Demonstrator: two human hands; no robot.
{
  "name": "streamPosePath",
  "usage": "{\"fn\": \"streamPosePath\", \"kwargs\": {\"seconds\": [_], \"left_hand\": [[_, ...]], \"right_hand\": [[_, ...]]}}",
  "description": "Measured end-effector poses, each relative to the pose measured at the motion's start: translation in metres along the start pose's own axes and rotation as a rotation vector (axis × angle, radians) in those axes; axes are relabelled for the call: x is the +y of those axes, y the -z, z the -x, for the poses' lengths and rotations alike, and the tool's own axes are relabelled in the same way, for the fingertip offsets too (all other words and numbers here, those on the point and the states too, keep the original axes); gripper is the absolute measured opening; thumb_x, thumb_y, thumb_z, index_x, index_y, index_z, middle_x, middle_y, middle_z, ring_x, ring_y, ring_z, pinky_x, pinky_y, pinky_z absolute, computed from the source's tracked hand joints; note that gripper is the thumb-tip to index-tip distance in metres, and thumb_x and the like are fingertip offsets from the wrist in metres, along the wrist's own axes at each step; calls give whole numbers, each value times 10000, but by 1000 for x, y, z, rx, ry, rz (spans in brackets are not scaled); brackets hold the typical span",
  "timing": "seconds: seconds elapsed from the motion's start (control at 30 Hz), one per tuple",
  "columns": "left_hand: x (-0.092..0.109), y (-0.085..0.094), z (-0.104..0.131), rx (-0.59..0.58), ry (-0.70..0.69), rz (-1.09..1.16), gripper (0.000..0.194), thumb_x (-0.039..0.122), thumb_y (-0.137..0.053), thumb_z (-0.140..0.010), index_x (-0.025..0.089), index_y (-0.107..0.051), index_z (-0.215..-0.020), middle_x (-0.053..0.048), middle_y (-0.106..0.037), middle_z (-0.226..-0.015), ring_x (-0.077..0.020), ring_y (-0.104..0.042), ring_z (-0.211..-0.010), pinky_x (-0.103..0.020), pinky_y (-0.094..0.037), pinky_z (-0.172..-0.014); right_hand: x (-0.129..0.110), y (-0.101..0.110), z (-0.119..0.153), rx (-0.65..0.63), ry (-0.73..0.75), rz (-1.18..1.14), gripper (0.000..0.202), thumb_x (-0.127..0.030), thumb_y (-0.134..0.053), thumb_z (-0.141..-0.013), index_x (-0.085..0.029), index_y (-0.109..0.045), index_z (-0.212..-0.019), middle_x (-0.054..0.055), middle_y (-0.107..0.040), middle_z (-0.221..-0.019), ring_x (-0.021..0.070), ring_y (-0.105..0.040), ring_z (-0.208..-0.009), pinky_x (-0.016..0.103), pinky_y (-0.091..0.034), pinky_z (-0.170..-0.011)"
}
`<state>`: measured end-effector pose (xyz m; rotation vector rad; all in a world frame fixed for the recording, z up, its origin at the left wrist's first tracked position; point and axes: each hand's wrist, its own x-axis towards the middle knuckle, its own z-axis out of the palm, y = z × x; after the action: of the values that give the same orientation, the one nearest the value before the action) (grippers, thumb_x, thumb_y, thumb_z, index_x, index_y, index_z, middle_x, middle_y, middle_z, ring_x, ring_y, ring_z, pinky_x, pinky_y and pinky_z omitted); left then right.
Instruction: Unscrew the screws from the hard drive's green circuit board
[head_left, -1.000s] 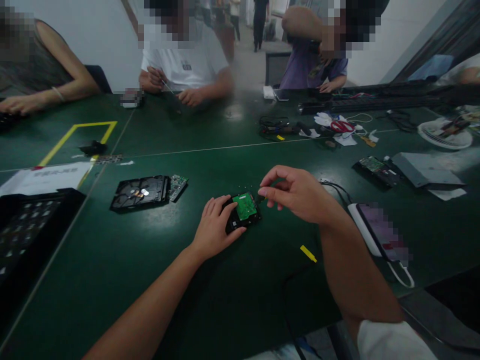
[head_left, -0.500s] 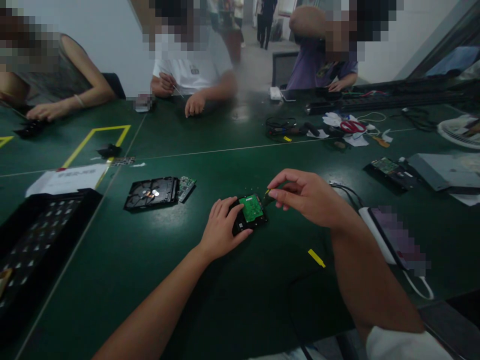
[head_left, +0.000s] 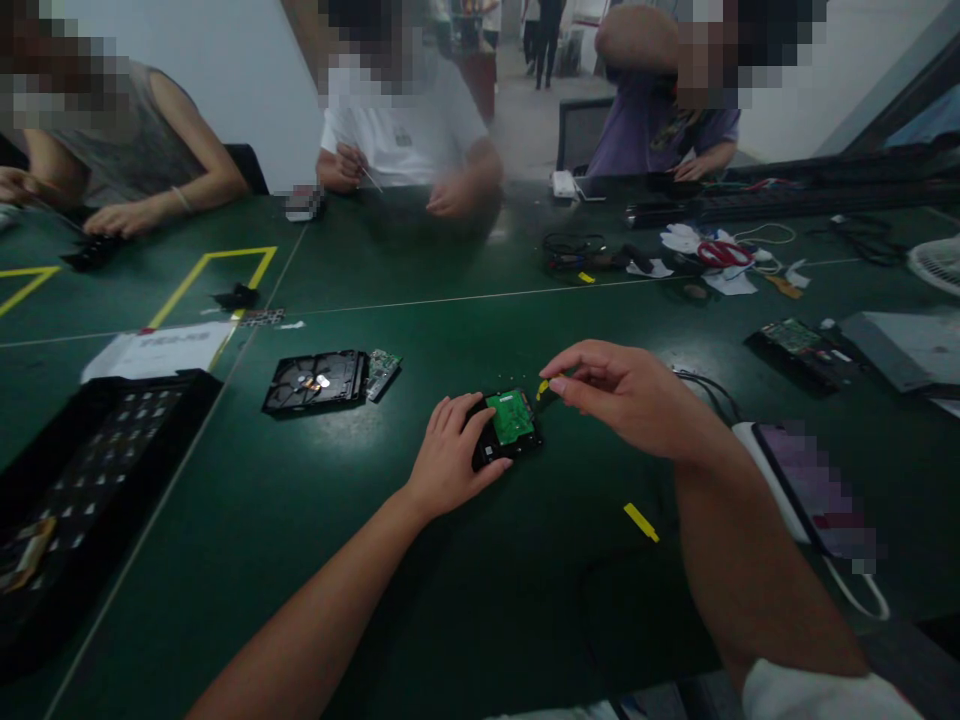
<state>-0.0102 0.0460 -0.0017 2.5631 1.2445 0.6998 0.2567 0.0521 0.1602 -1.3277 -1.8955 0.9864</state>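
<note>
One black tray (head_left: 196,378): near 9 o'clock from your green-board drive, the centre of this clock, with white paper (head_left: 169,347) just beyond it.
Open black drive (head_left: 319,382): between 9 and 10 o'clock, a loose circuit board (head_left: 384,375) just beside its right end.
White-shirted person (head_left: 405,130): across the tabletop (head_left: 420,330), between 11 and 12, a thin tool in one hand.
Your left hand (head_left: 454,450): open, fingers spread over the drive's left part, one fingertip on the green board, your thumb along the near edge.
Green-board drive (head_left: 512,418): flat on the tabletop, board side up, partly under your left hand.
Your right hand (head_left: 551,382): apart from the left, near 3 o'clock, thumb and forefinger pinched on a small yellow piece (head_left: 543,390) just beside the drive.
Yellow strip (head_left: 641,522): lying at 4 o'clock, nearer you than your right hand.
Second circuit-board drive (head_left: 799,352): between 2 and 3, beside a grey box (head_left: 907,345).
Phone (head_left: 810,485): just past 3, against a white object, near your right forearm.
</note>
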Motion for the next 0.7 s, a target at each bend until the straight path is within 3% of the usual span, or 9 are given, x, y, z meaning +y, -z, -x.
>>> {"fn": "streamPosePath", "kwargs": {"seconds": [0.2, 0.37, 0.57, 0.7], "left_hand": [[1, 1, 0, -5, 5, -16, 703, 563, -736, -913, 222, -525, -1491, -172, -486, -1591, -378, -454, -1485, -630, -304, -1282], [3, 1, 1, -11, 19, -34, 694, 590, -707, -937, 222, -530, -1497, -162, -492, -1609, -359, -439, -1518, -624, -245, -1317], [2, 0, 1, -8, 43, -53, 719, 638, -684, -946, 252, -528, -1532, -133, -476, -1653, -392, -361, -1577, -698, -193, -1313], [2, 0, 1, -10, 63, -66, 745, 656, -688, -939, 266, -521, -1551, -114, -444, -1682, -406, -287, -1609, -717, -193, -1305]], "right_hand": [[-2, -3, 1, -12, -24, -51, 243, -349, -668, -973, -207, -767, -1144, 28, -740, -834, 161, -694, -709, 306, -562, -665], [-3, -7, -1, 33, 6, -3, 245, -430, -674, -985, -214, -783, -1024, 47, -743, -914, 152, -683, -713, 304, -554, -662], [-1, -9, -1, 38, -55, -38, 322, -504, -739, -937, -221, -733, -1091, 49, -760, -884, 164, -685, -673, 297, -548, -585], [1, -9, -3, 48, -112, -55, 316, -496, -760, -922, -205, -691, -1025, 39, -753, -772, 171, -695, -646, 307, -570, -607]]}}
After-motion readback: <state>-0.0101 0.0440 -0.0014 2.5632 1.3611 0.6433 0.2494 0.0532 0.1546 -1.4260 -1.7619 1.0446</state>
